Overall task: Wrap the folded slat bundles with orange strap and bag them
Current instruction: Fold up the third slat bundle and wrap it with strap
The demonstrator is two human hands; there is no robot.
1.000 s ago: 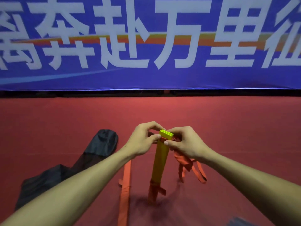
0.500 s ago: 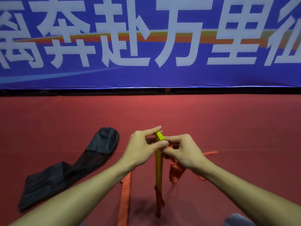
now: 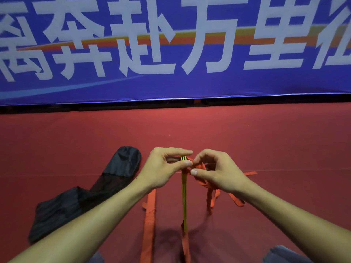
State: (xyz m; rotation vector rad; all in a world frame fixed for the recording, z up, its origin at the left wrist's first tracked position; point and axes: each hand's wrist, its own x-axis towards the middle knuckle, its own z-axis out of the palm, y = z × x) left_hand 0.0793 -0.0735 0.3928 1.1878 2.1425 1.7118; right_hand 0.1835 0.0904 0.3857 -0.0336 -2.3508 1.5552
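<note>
A thin yellow-green folded slat bundle (image 3: 183, 196) stands upright on the red floor, seen edge-on. My left hand (image 3: 161, 168) pinches its top end between thumb and fingers. My right hand (image 3: 214, 171) grips a bunched length of orange strap (image 3: 201, 168) right beside the bundle's top. Loose strap ends (image 3: 211, 198) hang below that hand. More orange strap wraps the bundle's lower end (image 3: 185, 242). A black bag (image 3: 98, 188) lies flat on the floor to the left.
Another orange strap (image 3: 149, 221) lies lengthwise on the red floor (image 3: 266, 141) between the bag and the bundle. A blue banner with white characters (image 3: 171, 50) hangs along the back. Grey trouser knees (image 3: 284, 256) show at the bottom edge.
The bundle has turned from showing its broad face to edge-on. My right hand has drawn the strap up close to the bundle's top. Both hands stay at the top end.
</note>
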